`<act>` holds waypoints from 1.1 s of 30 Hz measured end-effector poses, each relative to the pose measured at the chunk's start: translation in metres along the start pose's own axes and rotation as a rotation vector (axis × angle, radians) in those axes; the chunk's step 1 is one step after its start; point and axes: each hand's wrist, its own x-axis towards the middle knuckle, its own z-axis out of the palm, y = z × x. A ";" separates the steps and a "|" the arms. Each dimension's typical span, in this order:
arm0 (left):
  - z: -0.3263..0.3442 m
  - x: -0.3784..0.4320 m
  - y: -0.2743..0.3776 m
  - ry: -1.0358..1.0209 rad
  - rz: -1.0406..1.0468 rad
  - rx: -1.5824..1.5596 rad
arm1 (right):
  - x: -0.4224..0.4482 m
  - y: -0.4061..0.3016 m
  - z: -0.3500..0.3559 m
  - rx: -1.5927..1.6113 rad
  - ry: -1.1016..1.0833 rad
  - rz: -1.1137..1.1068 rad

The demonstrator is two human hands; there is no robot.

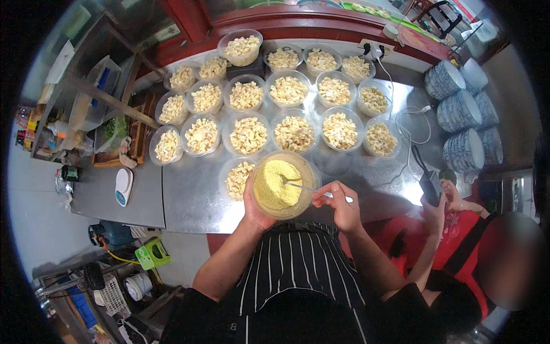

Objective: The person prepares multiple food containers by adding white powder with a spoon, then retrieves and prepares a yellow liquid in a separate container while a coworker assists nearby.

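My left hand holds a round clear plastic tub of yellow granular powder in front of my apron. A spoon stands with its bowl in the powder, its pale handle between the thumb and fingers of my right hand. Just beyond the tub, partly behind it, is a round plastic bowl of pale diced pieces. Several more such bowls of pale pieces stand in rows on the stainless steel table, one of them raised on a dark box.
A co-worker in red holds a black device at the right. Stacks of patterned bowls stand at the right end, near a white cable. A small white scale lies on the left, before a wooden tray and a metal rack.
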 end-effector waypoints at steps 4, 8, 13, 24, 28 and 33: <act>-0.003 0.001 0.008 0.001 -0.013 -0.003 | 0.004 0.005 0.007 0.099 0.114 0.031; -0.005 0.003 0.013 0.010 -0.043 -0.034 | 0.007 0.009 0.011 0.193 0.228 0.083; -0.004 0.008 0.009 0.002 0.041 0.070 | 0.008 0.014 0.002 0.253 0.288 0.143; -0.005 0.017 0.011 0.053 0.039 0.061 | 0.038 0.013 -0.073 0.681 0.570 0.047; -0.002 0.021 0.011 0.112 0.020 0.039 | 0.044 0.017 -0.091 0.618 0.648 0.141; -0.004 0.019 0.016 0.104 0.021 0.004 | 0.031 0.002 -0.050 0.577 0.494 0.116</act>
